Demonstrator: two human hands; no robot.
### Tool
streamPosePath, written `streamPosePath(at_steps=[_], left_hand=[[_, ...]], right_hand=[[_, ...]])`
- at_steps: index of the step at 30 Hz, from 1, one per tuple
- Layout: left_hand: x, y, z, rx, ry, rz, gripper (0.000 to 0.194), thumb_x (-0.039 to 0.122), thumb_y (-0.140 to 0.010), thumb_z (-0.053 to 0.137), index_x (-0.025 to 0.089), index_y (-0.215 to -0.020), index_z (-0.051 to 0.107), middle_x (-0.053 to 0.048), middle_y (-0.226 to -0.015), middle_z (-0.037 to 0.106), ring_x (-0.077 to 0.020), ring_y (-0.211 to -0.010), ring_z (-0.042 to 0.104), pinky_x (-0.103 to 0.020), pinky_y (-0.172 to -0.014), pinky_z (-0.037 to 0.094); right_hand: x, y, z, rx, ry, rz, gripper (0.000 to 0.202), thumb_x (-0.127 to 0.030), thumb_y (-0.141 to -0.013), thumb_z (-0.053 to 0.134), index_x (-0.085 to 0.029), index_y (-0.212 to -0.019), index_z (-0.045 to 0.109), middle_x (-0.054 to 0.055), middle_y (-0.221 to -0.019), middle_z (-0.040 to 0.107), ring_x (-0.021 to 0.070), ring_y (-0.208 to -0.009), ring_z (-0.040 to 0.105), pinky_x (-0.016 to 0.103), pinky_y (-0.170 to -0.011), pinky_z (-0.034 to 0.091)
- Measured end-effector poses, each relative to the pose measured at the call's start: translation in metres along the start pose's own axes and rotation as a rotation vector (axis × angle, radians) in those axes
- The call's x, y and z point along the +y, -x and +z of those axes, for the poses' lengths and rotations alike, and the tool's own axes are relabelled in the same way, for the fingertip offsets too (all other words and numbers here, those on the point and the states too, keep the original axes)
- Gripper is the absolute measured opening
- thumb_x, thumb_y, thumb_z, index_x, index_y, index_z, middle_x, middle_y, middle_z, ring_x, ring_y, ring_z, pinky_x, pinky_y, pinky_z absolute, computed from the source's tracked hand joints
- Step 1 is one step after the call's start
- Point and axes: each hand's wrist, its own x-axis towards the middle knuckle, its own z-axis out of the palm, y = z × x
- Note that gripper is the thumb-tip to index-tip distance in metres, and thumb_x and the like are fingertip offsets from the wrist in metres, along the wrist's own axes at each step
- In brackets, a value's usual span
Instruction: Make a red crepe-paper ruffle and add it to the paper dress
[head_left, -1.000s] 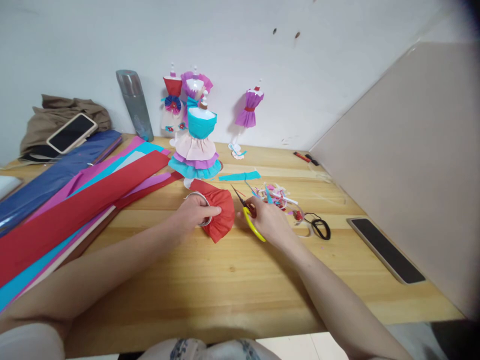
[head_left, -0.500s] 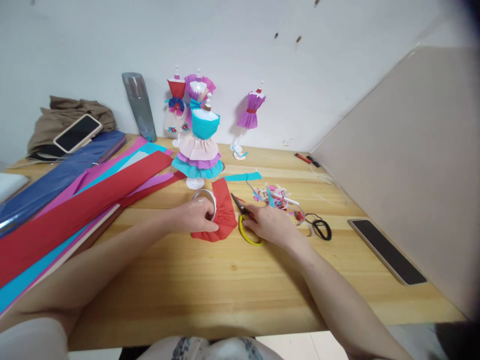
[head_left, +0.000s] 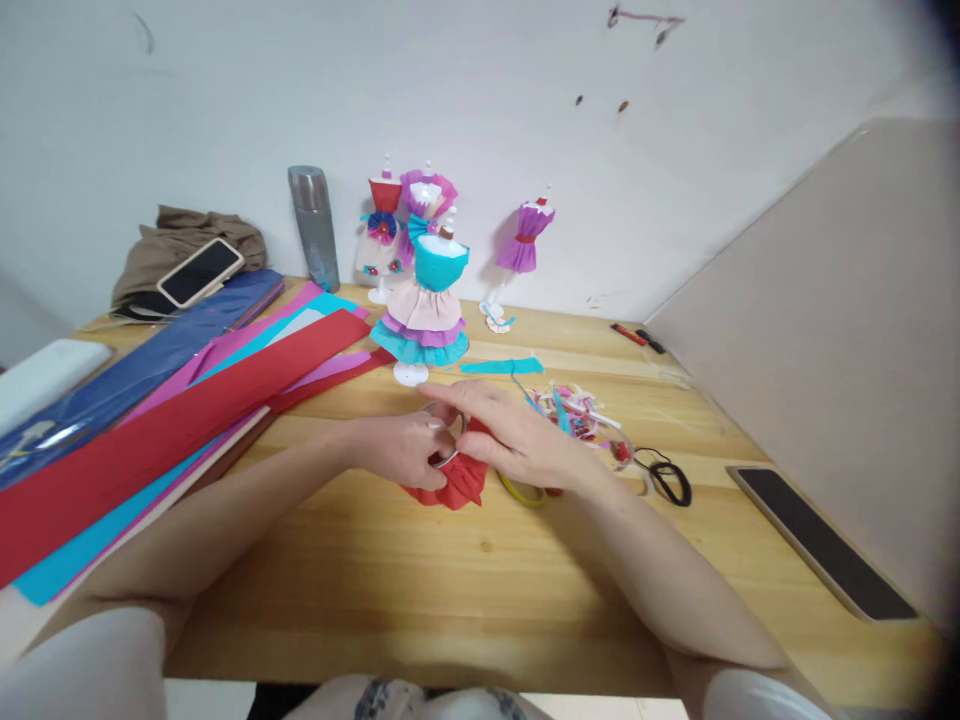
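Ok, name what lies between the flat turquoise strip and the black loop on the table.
A loose pile of mixed-colour scraps lies between the turquoise strip and the black loop, seen in the head view.

Grey bottle (head_left: 316, 235) by wall (head_left: 465, 90), pale-edged phone (head_left: 201, 273) on brown cloth (head_left: 150, 262) at L, white obj. (head_left: 56, 375) nr L edge, 2nd phone (head_left: 825, 545) flat on worktop (head_left: 465, 610) at R w/ black looped cord (head_left: 677, 484) nearby
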Motion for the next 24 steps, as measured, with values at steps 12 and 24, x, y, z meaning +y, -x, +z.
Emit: streamPosePath(at_steps=[12, 24], left_hand=[[0.007, -0.002, -0.033, 0.029, 0.023, 0.134, 0.018, 0.036, -0.07, 0.075, 0.018, -0.075, 0.075, -0.003, -0.077, 0.071, -0.0198, -0.077, 0.064, -0.029, -0.07, 0.048], [-0.042, -0.03, -0.025, 0.052, 0.564, -0.374, 0.055, 0.065, -0.087, 0.062, 0.012, -0.076, 0.075, -0.013, -0.08, 0.075, -0.0196, -0.075, 0.067, -0.031, -0.074, 0.048]], right_hand=[[0.014, -0.013, -0.01, 0.179, -0.177, 0.233, 0.044, -0.047, -0.102, 0.042, -0.024, -0.129, 0.068, 0.007, -0.106, 0.075, 0.0255, -0.107, 0.068, 0.042, -0.097, 0.05], [0.029, -0.001, -0.029, 0.546, -0.561, 0.257, 0.042, -0.069, -0.078, 0.071, -0.029, -0.087, 0.079, 0.0, -0.064, 0.052, 0.0179, -0.063, 0.049, 0.032, -0.059, 0.041]])
